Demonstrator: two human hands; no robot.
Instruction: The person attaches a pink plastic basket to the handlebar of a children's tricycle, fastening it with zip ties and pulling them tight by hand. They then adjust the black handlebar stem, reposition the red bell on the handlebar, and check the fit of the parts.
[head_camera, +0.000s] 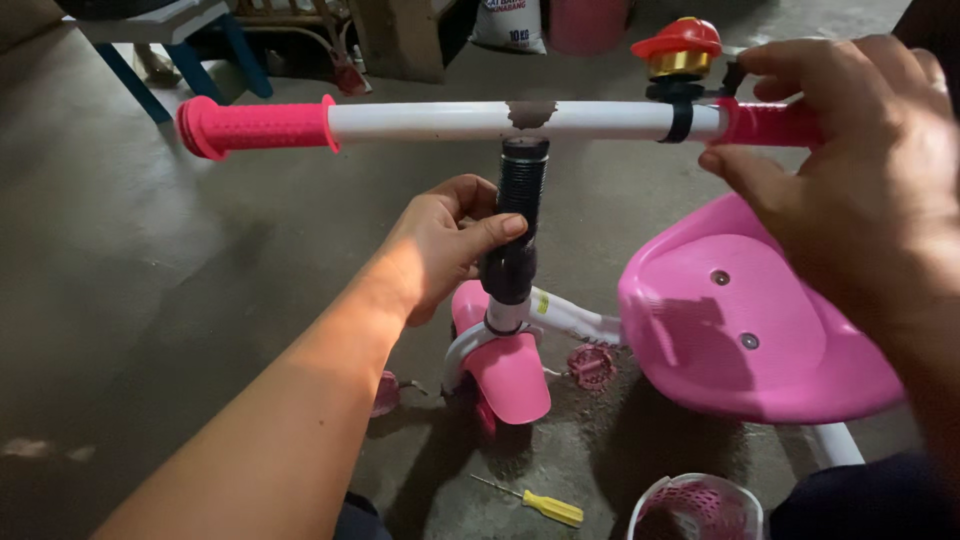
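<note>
The tricycle's handlebar (500, 120), a white painted tube with chipped paint at its middle, runs crosswise before me, its ribbed pink grip (255, 125) free at the left end. My left hand (450, 245) wraps the black ribbed stem (520, 215) standing upright beneath that bar. My right hand (860, 170) seems closed loosely over the right grip beside the red-capped bell (680, 50), above the glossy pink seat (750, 320).

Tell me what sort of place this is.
Probably a home garage, yard or storage corner, not a fitted workshop: a bare concrete floor, a white sack and wooden furniture stacked at the back, and a yellow-handled screwdriver lying loose beside a pink tricycle.
</note>
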